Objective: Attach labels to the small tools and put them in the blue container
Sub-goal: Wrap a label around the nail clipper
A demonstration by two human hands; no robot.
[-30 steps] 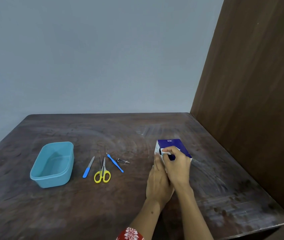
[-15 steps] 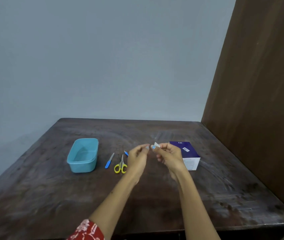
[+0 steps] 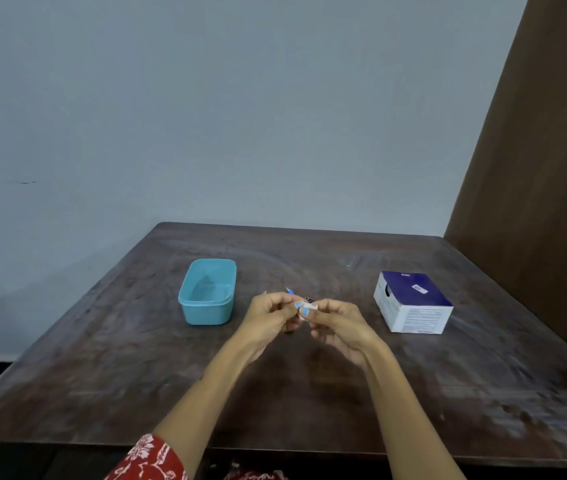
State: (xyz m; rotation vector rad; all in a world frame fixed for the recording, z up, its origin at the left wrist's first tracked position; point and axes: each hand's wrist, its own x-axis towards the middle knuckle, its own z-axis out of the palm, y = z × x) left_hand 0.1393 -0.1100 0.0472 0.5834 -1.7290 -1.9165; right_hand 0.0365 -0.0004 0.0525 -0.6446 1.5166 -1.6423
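Here the blue container point(image 3: 207, 292) sits open on the dark wooden table point(image 3: 102, 358) with nothing visible inside it. Both hands are raised over the table to its right, the left hand point(image 3: 270, 315) and right hand point(image 3: 339, 323) pinching a small white label point(image 3: 308, 309) between their fingertips. Most tools are hidden behind the hands; only a blue-handled tool tip point(image 3: 289, 291) shows, and a blue-and-white box point(image 3: 412, 303) stands well right.

Both forearms reach forward and converge in front of the person, bare past the wrists, with a red patterned sleeve point(image 3: 147, 459) at the left elbow. The left hand point(image 3: 270, 315) and right hand point(image 3: 339, 322) meet at the fingertips, fingers point(image 3: 304, 310) curled inward and pinched together, nails painted blue, wrists slightly raised.
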